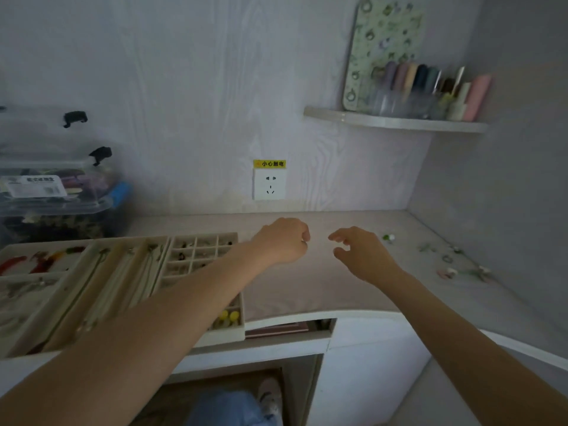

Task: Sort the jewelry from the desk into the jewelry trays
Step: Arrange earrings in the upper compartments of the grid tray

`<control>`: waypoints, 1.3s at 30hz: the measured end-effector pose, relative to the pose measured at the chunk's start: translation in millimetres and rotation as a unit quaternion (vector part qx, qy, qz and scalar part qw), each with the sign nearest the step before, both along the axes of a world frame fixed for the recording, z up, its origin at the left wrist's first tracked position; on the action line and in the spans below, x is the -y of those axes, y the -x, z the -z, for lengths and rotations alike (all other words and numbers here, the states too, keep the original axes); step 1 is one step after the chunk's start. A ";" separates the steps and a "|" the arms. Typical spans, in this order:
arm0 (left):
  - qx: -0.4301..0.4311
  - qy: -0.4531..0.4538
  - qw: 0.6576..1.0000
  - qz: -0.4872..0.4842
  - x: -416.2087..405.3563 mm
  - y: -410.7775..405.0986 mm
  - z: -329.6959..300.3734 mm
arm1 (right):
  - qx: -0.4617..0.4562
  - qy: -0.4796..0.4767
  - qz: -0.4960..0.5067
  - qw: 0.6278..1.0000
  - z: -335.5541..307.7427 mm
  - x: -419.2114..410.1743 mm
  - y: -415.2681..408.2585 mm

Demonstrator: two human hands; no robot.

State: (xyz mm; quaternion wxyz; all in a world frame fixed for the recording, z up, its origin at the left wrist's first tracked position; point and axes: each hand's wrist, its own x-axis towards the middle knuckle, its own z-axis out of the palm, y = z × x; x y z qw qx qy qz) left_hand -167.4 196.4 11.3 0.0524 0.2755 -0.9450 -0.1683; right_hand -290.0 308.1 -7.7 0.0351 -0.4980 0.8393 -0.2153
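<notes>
Beige jewelry trays cover the desk's left side: a grid tray (228, 235) with small pieces, a long-slot tray (107, 272) with necklaces, and a tray (18, 245) with red pieces. My left hand (282, 241) hovers just right of the grid tray, fingers curled, and a small silvery piece (304, 241) glints at its fingertips. To its right, my right hand (359, 250) is above the desk with loosely curled fingers and holds nothing. Loose jewelry lies on the right of the desk: a green and white piece (388, 238), a ring-like piece (445, 258), a pink and white piece (447, 273).
Clear plastic storage boxes (55, 192) are stacked at the back left. A wall socket (269, 184) sits behind the hands. A corner shelf (396, 121) above holds coloured bottles. The desk's front edge (338, 313) curves, with an open slot below.
</notes>
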 end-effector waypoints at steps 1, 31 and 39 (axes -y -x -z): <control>0.002 -0.010 1.000 0.013 -2.1 15.1 0.0 | 0.002 -0.014 0.019 1.000 3.3 -5.3 14.4; -0.071 -0.073 0.994 0.049 14.3 202.6 78.0 | 0.047 -0.046 0.137 0.988 48.7 1.9 177.0; -0.083 -0.040 0.996 0.020 3.5 207.3 73.6 | 0.077 0.010 0.132 0.988 49.5 1.4 158.5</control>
